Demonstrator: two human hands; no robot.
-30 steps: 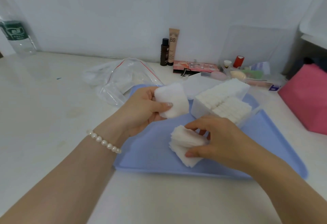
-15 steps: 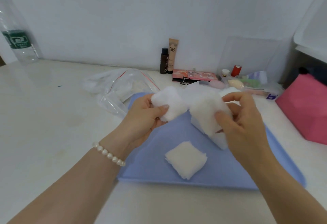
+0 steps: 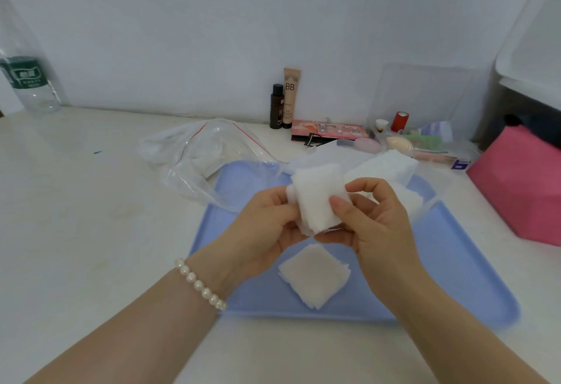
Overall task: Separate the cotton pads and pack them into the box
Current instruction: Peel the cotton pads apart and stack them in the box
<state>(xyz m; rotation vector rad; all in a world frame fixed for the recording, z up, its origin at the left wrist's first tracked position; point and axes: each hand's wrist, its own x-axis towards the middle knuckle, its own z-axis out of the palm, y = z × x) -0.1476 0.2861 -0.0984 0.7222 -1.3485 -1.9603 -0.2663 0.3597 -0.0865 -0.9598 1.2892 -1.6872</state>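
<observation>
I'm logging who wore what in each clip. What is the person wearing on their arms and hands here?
Both forearms are bare, no sleeves in view. The left hand has a bracelet of round white pearl beads at the wrist. The right hand and wrist show no jewellery or glove.

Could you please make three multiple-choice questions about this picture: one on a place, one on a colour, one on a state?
1. Where does the loose stack of cotton pads lie?
A. in the plastic bag
B. on the tray
C. on the pink box

2. What colour is the tray?
A. light blue
B. green
C. red

3. What are the two hands doing?
A. both rest flat on the table
B. only one holds something
C. both hold one bunch of cotton pads

Answers:
1 B: the stack lies on the tray below the hands.
2 A: its surface is light blue.
3 C: the left hand and right hand both pinch the held pads above the tray.
</observation>
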